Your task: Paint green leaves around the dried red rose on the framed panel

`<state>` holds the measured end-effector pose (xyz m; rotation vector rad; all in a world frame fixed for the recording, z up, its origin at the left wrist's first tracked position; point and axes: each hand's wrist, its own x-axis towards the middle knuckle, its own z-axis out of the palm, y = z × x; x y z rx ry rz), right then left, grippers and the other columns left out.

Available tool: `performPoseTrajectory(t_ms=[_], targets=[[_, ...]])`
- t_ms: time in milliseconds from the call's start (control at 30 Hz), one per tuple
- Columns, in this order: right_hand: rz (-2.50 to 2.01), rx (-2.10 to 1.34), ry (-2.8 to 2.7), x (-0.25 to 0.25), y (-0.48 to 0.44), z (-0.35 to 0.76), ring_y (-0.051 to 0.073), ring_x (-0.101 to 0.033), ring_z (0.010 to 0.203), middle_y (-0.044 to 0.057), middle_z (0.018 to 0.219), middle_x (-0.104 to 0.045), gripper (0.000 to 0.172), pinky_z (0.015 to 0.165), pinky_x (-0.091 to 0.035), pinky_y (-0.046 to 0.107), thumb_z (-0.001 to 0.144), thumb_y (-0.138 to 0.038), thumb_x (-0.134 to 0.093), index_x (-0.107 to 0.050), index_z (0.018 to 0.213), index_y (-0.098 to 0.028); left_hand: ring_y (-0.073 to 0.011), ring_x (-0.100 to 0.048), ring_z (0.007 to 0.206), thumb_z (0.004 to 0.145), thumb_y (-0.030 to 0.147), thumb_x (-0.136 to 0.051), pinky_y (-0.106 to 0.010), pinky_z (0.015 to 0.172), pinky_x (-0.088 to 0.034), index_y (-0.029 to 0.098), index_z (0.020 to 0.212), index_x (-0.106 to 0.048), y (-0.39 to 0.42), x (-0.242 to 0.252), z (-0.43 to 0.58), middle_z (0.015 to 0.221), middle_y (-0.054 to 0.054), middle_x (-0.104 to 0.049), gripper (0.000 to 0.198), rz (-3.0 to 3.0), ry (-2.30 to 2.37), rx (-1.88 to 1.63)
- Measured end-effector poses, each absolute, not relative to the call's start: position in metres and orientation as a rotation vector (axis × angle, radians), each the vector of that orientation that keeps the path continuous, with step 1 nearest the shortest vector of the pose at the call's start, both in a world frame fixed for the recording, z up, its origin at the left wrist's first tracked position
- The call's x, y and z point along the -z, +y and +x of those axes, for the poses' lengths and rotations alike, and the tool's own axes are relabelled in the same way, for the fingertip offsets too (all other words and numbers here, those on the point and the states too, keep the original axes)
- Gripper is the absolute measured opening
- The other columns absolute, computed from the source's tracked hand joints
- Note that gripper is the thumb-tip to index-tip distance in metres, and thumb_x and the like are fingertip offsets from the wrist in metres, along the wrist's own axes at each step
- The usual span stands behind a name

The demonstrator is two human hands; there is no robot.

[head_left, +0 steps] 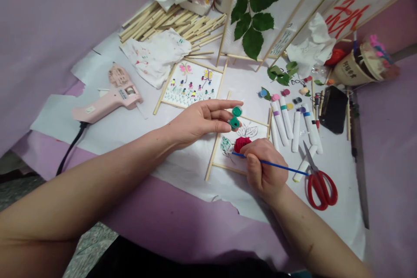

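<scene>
Red-handled scissors (321, 189) just right of right hand (263, 167); white paint tubes (280, 124) just beyond it. Pink glue gun (110, 95) well left of left hand (198, 121); butterfly-painted panel (192, 83) just beyond that hand. Small bamboo-framed panel (211, 159) under right hand, with leaf drawing; red blob (242, 144) by right fingers. Right hand closed on blue-handled paintbrush (276, 165), tip at panel. Left hand partly open, thumb and fingers pinching green paint pot (235, 117) above panel.
</scene>
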<state>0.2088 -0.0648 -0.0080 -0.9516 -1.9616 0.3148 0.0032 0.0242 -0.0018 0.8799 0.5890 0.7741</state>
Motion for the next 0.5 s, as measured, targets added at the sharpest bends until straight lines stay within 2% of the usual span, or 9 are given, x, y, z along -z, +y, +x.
performPoseTrajectory(t_ms=[200, 500], targets=[[-0.928, -0.315, -1.941, 0.0096, -0.0662, 0.2117, 0.019, -0.062, 0.069, 0.003, 0.080, -0.070, 0.011, 0.066, -0.047, 0.037, 0.097, -0.016, -0.052, -0.062, 0.095, -0.022, -0.0142, -0.073, 0.089, 0.071, 0.007, -0.082, -0.028, 0.082, -0.054, 0.024, 0.118, -0.080, 0.0246, 0.0008, 0.0027, 0.086, 0.001, -0.073, 0.051, 0.864, 0.572, -0.774], [-0.967, -0.280, -1.941, 0.0084, -0.0656, 0.2098, 0.018, -0.062, 0.067, 0.002, 0.075, -0.067, 0.013, 0.064, -0.047, 0.036, 0.098, -0.015, -0.052, -0.061, 0.091, -0.022, -0.0166, -0.073, 0.092, 0.071, 0.008, -0.083, -0.032, 0.088, -0.055, 0.024, 0.121, -0.079, 0.0244, 0.0022, 0.0028, 0.087, 0.000, -0.073, 0.052, 0.879, 0.577, -0.774]])
